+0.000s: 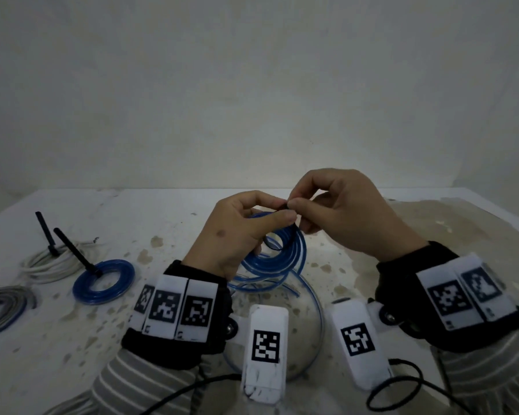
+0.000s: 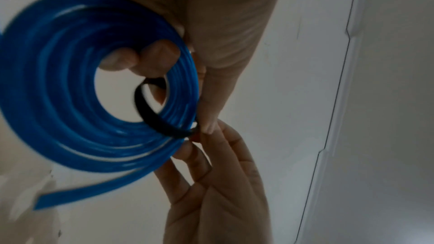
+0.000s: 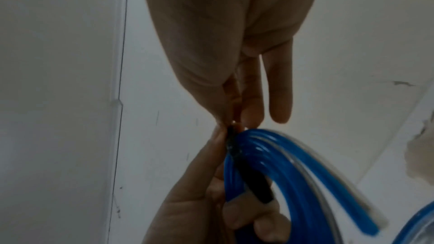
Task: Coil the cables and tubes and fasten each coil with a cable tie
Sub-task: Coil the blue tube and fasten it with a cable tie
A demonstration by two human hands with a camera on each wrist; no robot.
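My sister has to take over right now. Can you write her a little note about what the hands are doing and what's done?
Left hand holds the blue tube coil up over the table.
Right hand pinches the black cable tie, which loops round the coil but isn't pulled tight yet.
Done: a tied blue coil, a tied white coil and a tied grey coil lie at the left.
Left: tighten this tie, then set the coil down.

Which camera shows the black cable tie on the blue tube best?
The left wrist view: the cable tie shows as a loose loop through the blue tube coil. The right wrist view shows only a short blurred stretch. In the head view the left hand and right hand mostly hide it.
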